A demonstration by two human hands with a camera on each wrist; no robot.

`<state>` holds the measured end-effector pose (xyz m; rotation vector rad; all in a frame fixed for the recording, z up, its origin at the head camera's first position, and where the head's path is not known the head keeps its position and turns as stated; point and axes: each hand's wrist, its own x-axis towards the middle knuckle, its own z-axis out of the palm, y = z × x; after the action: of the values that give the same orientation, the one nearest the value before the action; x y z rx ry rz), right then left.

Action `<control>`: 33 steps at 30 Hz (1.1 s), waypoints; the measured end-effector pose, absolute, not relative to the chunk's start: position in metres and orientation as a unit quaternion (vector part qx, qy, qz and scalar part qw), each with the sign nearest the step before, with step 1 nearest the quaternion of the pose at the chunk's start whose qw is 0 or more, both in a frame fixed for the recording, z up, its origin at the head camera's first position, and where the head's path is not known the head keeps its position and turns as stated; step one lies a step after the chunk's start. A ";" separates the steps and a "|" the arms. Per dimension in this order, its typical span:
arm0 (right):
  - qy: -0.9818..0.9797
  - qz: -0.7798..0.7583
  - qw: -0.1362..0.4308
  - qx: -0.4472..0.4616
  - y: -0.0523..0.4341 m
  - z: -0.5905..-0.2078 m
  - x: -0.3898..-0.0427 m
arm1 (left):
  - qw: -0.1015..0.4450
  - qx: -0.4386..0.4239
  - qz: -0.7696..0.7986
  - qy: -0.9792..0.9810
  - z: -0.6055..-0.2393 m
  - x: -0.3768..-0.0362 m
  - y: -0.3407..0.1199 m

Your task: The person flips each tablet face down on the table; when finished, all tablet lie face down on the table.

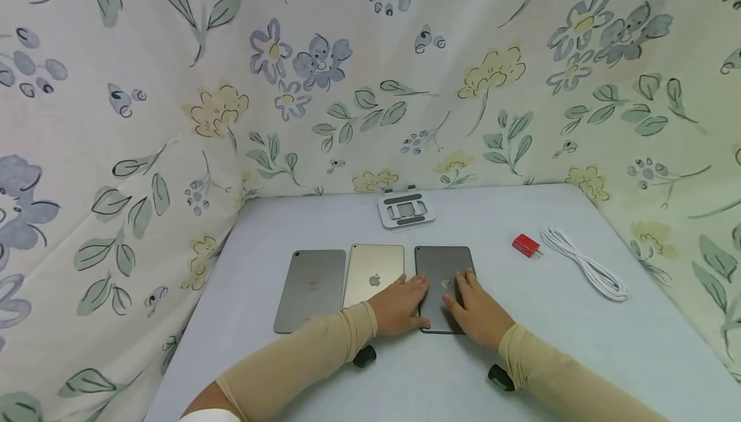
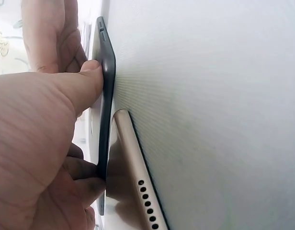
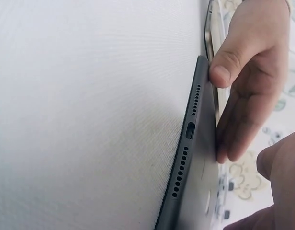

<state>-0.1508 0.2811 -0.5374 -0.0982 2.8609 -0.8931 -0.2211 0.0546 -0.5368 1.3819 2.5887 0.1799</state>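
A dark grey tablet (image 1: 441, 266) lies back side up on the table, the rightmost of three in a row. Along its left side my left hand (image 1: 399, 306) touches the edge; in the left wrist view the thumb and fingertips meet the tablet's rim (image 2: 107, 91). My right hand (image 1: 477, 309) rests over the right part of its back, fingers extended. The right wrist view shows the port and speaker holes along the near edge (image 3: 189, 132). Beside it lies a gold tablet (image 1: 370, 264), partly hidden by my left hand. A lighter grey tablet (image 1: 309, 293) lies farthest left.
A white folding stand (image 1: 406, 208) lies at the back of the table. To the right are a red charger plug (image 1: 525, 246) and a bundled white cable (image 1: 585, 264). Floral curtains (image 1: 359, 87) hang behind and at both sides of the white table (image 1: 579, 345).
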 end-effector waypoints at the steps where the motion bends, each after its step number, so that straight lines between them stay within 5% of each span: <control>1: 0.952 -0.297 0.072 -0.034 0.280 -0.537 -0.151 | 0.100 0.466 0.059 0.877 -0.537 -0.221 0.053; 33: 0.968 -0.206 0.085 -0.114 0.229 -0.524 -0.162 | 0.103 0.394 0.077 0.910 -0.532 -0.220 -0.039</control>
<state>-0.1620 0.2292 -0.5240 -0.3412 2.8877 -0.6144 -0.2201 -0.0388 -0.5318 1.1618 2.6866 0.2268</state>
